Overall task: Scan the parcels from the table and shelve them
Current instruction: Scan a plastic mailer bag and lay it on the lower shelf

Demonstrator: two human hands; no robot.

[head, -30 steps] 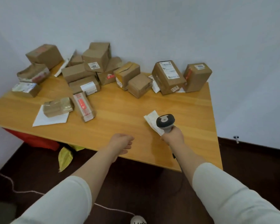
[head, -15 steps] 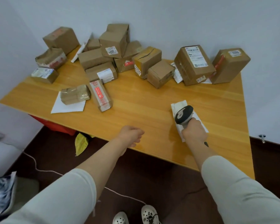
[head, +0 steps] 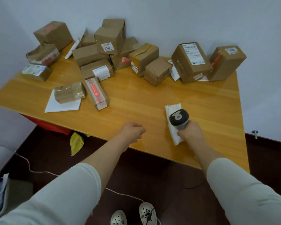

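Several brown cardboard parcels (head: 191, 61) lie along the far side of the wooden table (head: 136, 101), most stacked against the wall. A long parcel with red tape (head: 96, 93) and a taped flat parcel (head: 70, 94) lie nearer the front left. My right hand (head: 191, 132) grips a grey and black barcode scanner (head: 178, 118) just above a white paper slip (head: 173, 122) near the table's front edge. My left hand (head: 133, 131) hovers over the front edge with fingers curled, holding nothing.
A white sheet (head: 62, 105) lies under the taped parcel. A red box (head: 47, 125) and a yellow bag (head: 76, 142) sit under the table. A white cord (head: 44, 172) runs across the dark floor by my shoes (head: 133, 215). Walls close the back and left.
The view has dipped and come closer to the table. My right hand with the scanner stays over the white slip, and my left hand remains curled near the front edge.
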